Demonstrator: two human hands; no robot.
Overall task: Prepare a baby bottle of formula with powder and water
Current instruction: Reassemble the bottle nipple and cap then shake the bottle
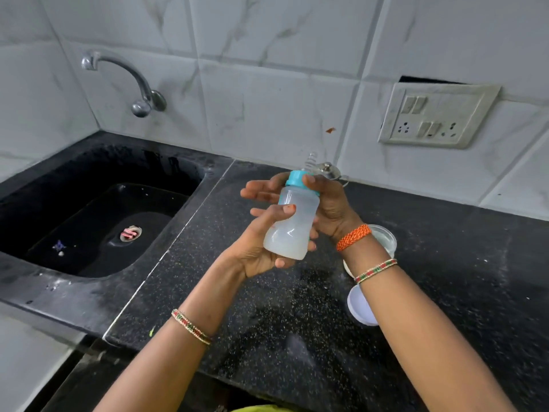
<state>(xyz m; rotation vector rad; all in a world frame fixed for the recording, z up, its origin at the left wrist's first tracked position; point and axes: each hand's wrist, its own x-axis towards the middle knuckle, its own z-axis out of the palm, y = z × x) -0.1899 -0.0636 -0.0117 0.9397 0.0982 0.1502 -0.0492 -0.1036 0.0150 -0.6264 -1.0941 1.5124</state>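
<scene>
Two hands are holding a baby bottle (292,224) above the black countertop (445,263); cloudy white liquid is filling it beneath a teal collar. Left hand (261,245) is cupping its base, right hand (329,206) closing around its neck.

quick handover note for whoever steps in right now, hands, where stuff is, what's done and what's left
Left hand: holds the lower body of the baby bottle, fingers partly open.
Right hand: on the teal cap and the bottle's upper side.
The bottle is held tilted above the black counter, right of the sink.
Done: cloudy white liquid inside, cap on.
Clear cup and white lid sit on the counter behind the right forearm.
Left: probably finish mixing, check for lumps; the nipple is blurred.
</scene>
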